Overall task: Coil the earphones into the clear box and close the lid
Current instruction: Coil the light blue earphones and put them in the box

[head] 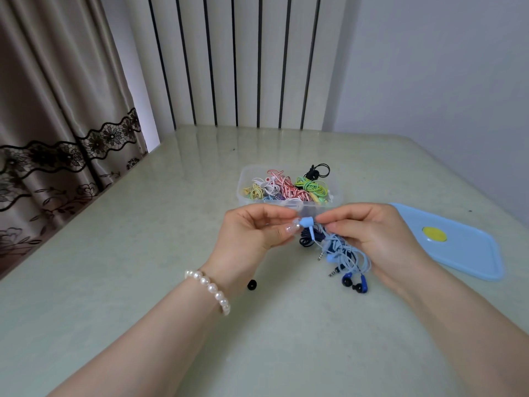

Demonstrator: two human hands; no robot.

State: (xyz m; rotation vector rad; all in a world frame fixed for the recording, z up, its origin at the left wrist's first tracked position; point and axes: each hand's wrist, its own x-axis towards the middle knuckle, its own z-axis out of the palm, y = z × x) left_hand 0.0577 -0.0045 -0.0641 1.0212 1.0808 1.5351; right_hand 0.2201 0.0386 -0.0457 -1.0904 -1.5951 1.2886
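Earphones (340, 250) pinched between left hand (252, 227) and right hand (372, 239).

I see a glossy, smooth pale-green table (143, 253), a clear plastic box (243, 193), a smooth blue plastic lid (469, 253), rubbery-looking light-blue earphones (343, 250) with metal plugs, a pearly bracelet (211, 287), and cloth curtains (57, 110) with lace trim.

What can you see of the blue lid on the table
The blue lid is a light blue, plastic-looking rounded rectangle with a raised rim and a round yellow button near its middle. It lies flat on the table, off the clear box, to its right. Nothing touches it.
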